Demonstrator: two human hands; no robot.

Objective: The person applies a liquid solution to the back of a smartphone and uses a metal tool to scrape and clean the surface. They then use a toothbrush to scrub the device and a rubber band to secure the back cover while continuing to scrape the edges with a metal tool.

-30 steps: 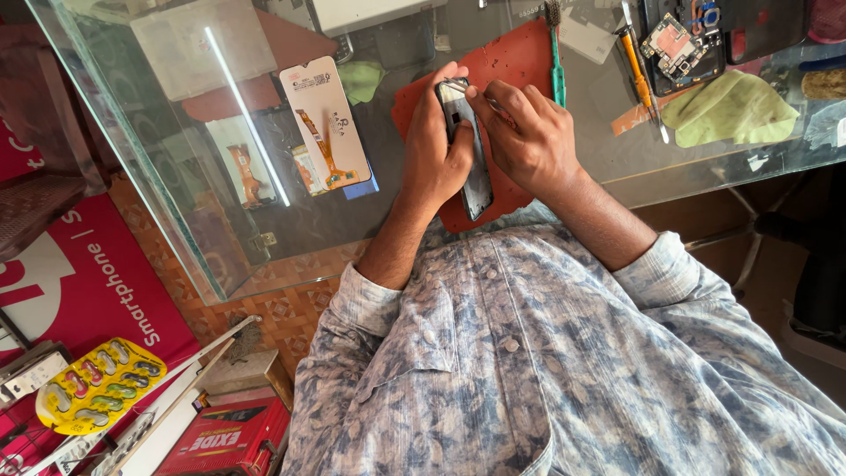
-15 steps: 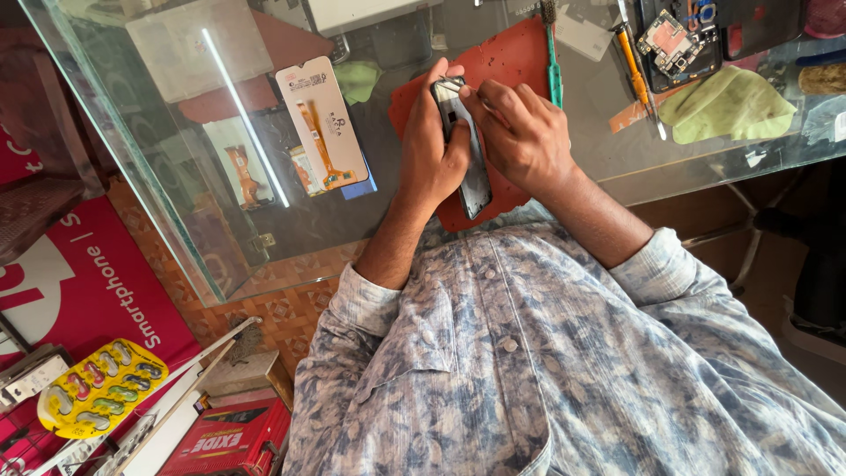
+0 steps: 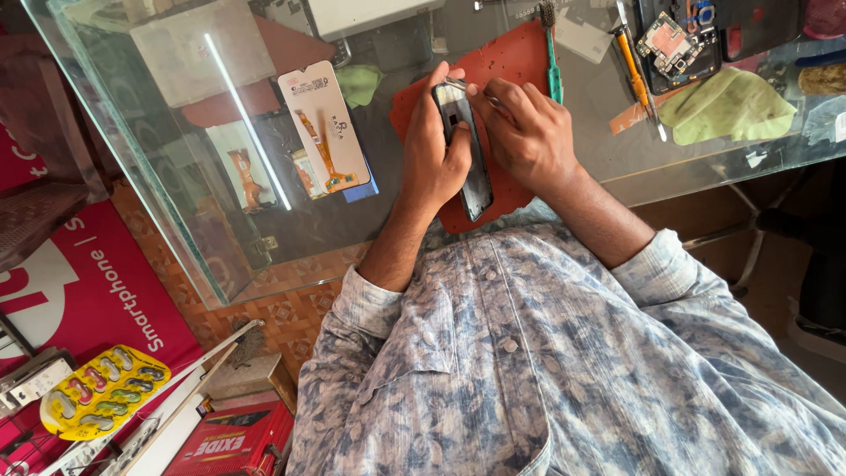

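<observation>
A dark phone with its back off is held upright over a red work mat on the glass counter. My left hand wraps around its left side and grips it. My right hand is at the phone's top right corner, fingers pinched on a thin metal tool whose tip touches the phone's upper edge. The lower half of the phone sticks out below my left palm.
A green-handled tool lies on the mat's right edge. An orange-handled screwdriver, an opened phone with a bare circuit board and a green cloth lie to the right. A white screen part lies to the left. The glass counter's edge runs near my chest.
Both hands stay on the phone in almost the same pose. The right hand's fingers have shifted slightly along the phone's top edge.
</observation>
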